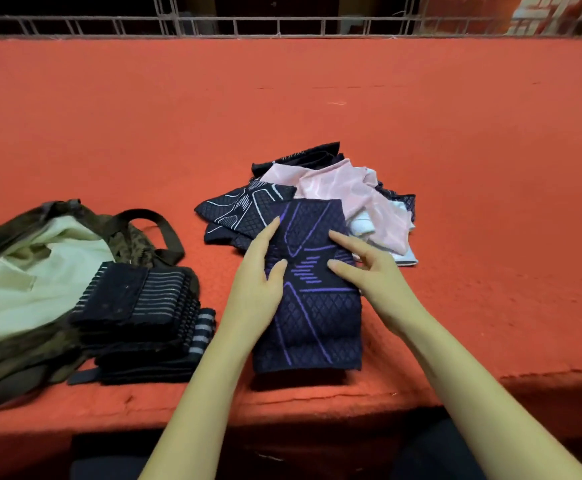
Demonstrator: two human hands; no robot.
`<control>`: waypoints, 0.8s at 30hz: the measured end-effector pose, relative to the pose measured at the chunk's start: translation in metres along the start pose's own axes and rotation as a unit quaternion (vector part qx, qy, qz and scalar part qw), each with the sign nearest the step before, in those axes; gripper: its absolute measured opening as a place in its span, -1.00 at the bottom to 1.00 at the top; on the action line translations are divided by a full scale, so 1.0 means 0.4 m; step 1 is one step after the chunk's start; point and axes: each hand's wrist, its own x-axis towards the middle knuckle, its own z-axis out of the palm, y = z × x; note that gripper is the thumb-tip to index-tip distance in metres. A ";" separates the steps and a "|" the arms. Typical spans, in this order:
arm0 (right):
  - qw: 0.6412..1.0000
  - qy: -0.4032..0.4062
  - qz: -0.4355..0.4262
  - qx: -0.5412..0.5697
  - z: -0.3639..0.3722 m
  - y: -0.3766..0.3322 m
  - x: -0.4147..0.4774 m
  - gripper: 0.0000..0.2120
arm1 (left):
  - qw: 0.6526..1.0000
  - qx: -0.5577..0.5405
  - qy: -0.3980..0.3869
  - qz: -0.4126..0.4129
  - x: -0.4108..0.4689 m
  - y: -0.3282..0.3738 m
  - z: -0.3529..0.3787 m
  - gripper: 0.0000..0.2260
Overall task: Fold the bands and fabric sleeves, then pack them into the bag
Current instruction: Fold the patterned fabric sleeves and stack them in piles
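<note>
left hand [258, 282] and right hand [369, 271] press flat, fingers straight, gripping nothing, on a purple-patterned sleeve [317, 323] at the red table's [456, 133] near edge; a hasty fold could drag in the unfolded pile [334, 188] touching its far end.

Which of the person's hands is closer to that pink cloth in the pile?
The right hand. It rests on the right side of the purple-patterned sleeve, just beside the pink cloth; the left hand rests on its left edge, farther away.

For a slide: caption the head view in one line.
Left hand and right hand rest on a purple sleeve on the red table; folded bands and bag lie left.
</note>
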 end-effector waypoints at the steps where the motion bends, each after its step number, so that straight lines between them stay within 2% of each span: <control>1: 1.000 -0.002 -0.004 -0.025 0.006 0.026 0.000 -0.55 | 0.999 0.049 0.004 0.001 -0.008 -0.013 0.001 -0.50; 4: 0.990 -0.002 0.008 -0.143 0.026 0.098 -0.004 -0.45 | 0.969 0.244 -0.005 -0.033 -0.039 -0.056 0.018 -0.53; 5: 0.981 -0.002 0.007 -0.192 0.032 0.119 -0.009 -0.44 | 0.960 0.278 -0.001 -0.030 -0.055 -0.069 0.024 -0.55; 8: 0.963 0.009 -0.035 -0.267 0.039 0.146 -0.045 -0.53 | 0.969 0.245 -0.009 0.016 -0.106 -0.096 0.026 -0.72; 12: 0.927 0.012 -0.118 -0.355 0.035 0.159 -0.104 -0.70 | 0.973 0.206 -0.094 0.051 -0.162 -0.113 0.015 -0.94; 14: 0.918 -0.005 -0.137 -0.373 0.030 0.157 -0.135 -0.79 | 0.963 0.228 -0.124 0.072 -0.172 -0.111 0.002 -0.82; 17: 0.923 -0.071 -0.143 -0.349 0.020 0.148 -0.189 -0.74 | 0.936 0.273 -0.185 0.123 -0.194 -0.115 -0.031 -0.64; 19: 0.931 -0.100 -0.129 -0.327 0.011 0.144 -0.220 -0.74 | 0.935 0.255 -0.202 0.142 -0.210 -0.126 -0.054 -0.56; 21: 0.931 -0.107 -0.123 -0.325 0.005 0.140 -0.236 -0.75 | 0.941 0.235 -0.186 0.156 -0.221 -0.137 -0.062 -0.56; 24: 0.912 -0.125 -0.142 -0.365 0.010 0.138 -0.242 -0.64 | 0.941 0.249 -0.155 0.169 -0.226 -0.139 -0.051 -0.64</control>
